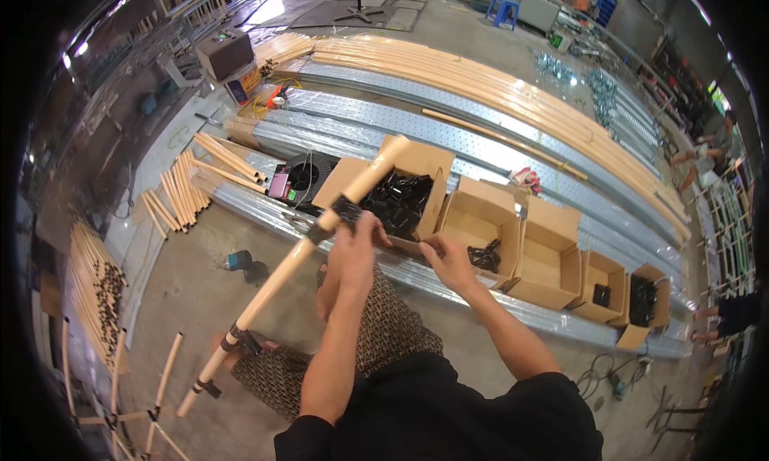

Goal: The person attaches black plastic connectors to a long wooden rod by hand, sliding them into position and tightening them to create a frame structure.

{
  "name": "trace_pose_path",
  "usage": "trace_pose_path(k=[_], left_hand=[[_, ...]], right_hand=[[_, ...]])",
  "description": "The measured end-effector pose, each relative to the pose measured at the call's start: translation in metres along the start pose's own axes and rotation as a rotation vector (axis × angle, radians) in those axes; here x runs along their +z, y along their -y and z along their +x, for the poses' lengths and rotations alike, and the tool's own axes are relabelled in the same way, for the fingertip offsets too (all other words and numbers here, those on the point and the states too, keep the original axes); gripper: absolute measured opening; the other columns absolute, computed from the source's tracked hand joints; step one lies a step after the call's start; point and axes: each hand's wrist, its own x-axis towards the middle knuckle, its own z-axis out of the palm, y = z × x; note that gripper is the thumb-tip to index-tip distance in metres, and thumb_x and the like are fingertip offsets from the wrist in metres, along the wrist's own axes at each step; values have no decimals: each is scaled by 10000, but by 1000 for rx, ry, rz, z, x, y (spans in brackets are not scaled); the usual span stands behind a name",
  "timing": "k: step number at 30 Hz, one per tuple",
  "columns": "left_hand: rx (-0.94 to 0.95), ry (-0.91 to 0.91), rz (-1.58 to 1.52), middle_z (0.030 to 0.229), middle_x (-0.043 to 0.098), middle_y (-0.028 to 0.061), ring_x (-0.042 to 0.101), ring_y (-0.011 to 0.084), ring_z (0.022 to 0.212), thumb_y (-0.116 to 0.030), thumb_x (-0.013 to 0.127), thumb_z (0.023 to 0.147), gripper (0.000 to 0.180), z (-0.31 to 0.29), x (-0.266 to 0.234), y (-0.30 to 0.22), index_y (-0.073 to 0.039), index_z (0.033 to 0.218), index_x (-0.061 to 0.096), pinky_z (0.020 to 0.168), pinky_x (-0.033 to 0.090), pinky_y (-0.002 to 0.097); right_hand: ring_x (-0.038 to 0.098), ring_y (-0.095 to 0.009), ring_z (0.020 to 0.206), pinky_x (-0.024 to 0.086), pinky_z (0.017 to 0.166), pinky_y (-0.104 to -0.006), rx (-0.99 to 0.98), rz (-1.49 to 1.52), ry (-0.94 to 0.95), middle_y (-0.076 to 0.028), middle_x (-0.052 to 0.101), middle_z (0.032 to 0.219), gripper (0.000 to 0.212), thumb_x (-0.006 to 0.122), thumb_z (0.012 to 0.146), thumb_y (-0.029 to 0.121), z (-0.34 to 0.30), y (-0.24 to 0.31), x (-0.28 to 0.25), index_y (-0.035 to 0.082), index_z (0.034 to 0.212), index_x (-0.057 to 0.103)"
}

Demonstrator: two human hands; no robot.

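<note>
A long cream pipe (276, 281) slants across my front from the lower left up to the middle, with black pipe joints (233, 336) clamped on it. Near its upper end, my left hand (352, 249) is closed at a black pipe joint (346, 210); some of its fingers are hidden. My right hand (450, 261) is at the near edge of an open cardboard box, fingers bent in a pinch, and what lies between them cannot be made out. Many black joint pieces (398, 202) fill the left-hand cardboard box (433, 205), just beyond my hands.
More cardboard boxes (549, 261) stand in a row to the right, some holding black parts. Bundled metal lengths (352, 112) and cream pipes (448, 70) lie beyond. Short pipes (178, 190) and a drill (239, 260) are on the left floor. People are at the far right.
</note>
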Motion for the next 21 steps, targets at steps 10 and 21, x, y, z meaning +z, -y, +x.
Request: trace_pose_path(k=[10,21], left_hand=[[315,-43,-251,895,549,50,462,126,699,-196,570,1004,148,0,-60,-152,-61,1045,527,603,385,283],[198,254,-323,882,551,22,449,129,687,-185,603,979,149,62,-132,-188,-74,969,504,584,373,277]], right_hand=[[711,-363,843,555,731,-426,217,-189,104,-191,728,907,223,720,887,188,-113,-140,31,-13,978,684],[674,-427,928,536,813,-514,533,-445,70,-244,706,950,283,689,876,278,-289,-179,-17,5,953,706]])
